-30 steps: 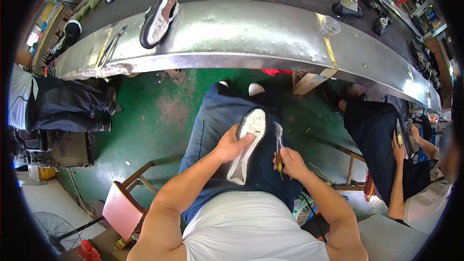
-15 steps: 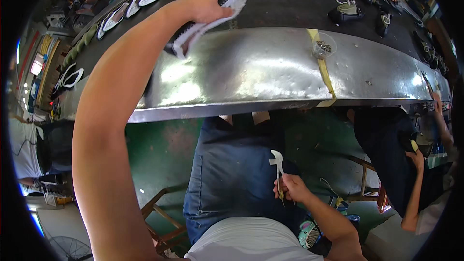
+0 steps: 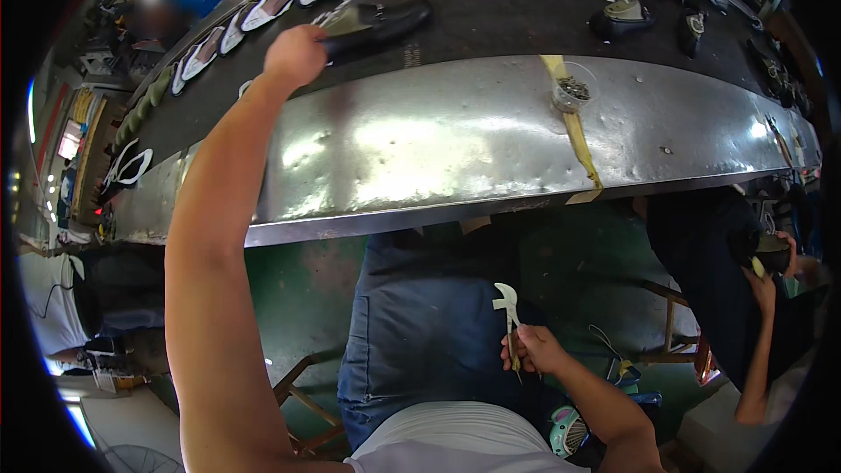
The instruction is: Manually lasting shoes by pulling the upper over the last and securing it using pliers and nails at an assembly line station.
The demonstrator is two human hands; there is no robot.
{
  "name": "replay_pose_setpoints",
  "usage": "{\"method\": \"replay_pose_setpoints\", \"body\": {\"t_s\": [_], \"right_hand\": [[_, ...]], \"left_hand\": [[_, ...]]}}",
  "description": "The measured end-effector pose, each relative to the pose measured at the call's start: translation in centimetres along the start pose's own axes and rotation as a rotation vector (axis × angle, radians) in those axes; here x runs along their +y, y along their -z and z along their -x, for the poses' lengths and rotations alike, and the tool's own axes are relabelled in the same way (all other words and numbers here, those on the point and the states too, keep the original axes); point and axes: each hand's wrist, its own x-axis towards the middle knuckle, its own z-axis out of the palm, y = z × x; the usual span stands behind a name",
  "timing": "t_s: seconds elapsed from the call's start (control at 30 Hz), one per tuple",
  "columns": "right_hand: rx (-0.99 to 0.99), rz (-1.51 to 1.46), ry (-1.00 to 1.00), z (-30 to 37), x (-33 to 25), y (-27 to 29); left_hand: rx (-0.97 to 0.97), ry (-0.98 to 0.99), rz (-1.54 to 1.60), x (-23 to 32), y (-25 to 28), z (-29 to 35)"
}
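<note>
My left hand (image 3: 298,54) is stretched out over the dark work surface, closed on the heel end of a black shoe (image 3: 394,22). Sole down, the shoe points its toe to the right; its olive top and a pale beaded cord show beside my fingers. Low over my lap, my right hand (image 3: 536,350) grips lasting pincers (image 3: 506,302) by the handles, their pale curved head upward. A row of white-edged shoe parts (image 3: 272,2) lies beyond my left hand.
A clear cup of small metal tacks (image 3: 571,92) stands on the metal bench edge (image 3: 420,140), beside a yellow strip (image 3: 575,144). More black shoes (image 3: 620,17) are at the far right. A co-worker's hand (image 3: 760,289) holds a shoe at right. A small green fan (image 3: 568,431) is by my right forearm.
The shoe in my left hand has turned from pale underside up to sole down, and my hand has moved left to its heel. My right hand still holds the pincers.
</note>
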Motion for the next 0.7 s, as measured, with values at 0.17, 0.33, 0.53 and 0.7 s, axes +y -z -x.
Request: {"method": "replay_pose_setpoints", "body": {"t_s": [0.17,0.33,0.53,0.7], "right_hand": [[0.047,-0.015,-0.016,0.3,0.4,0.0],[0.039,0.028,-0.018,-0.5,-0.4,-1.0],[0.069,0.063,0.0,0.0,0.1,-2.0],[0.138,0.051,0.037,1.0,0.3,-3.0]], "left_hand": [[-0.045,0.27,-0.212,-10.8,2.2,3.5],[-0.317,0.476,0.078,-16.4,1.9,5.4],[-0.161,0.197,0.747,-10.8,6.5,11.6],[0.064,-0.098,1.006,-2.8,11.4,23.4]]}}
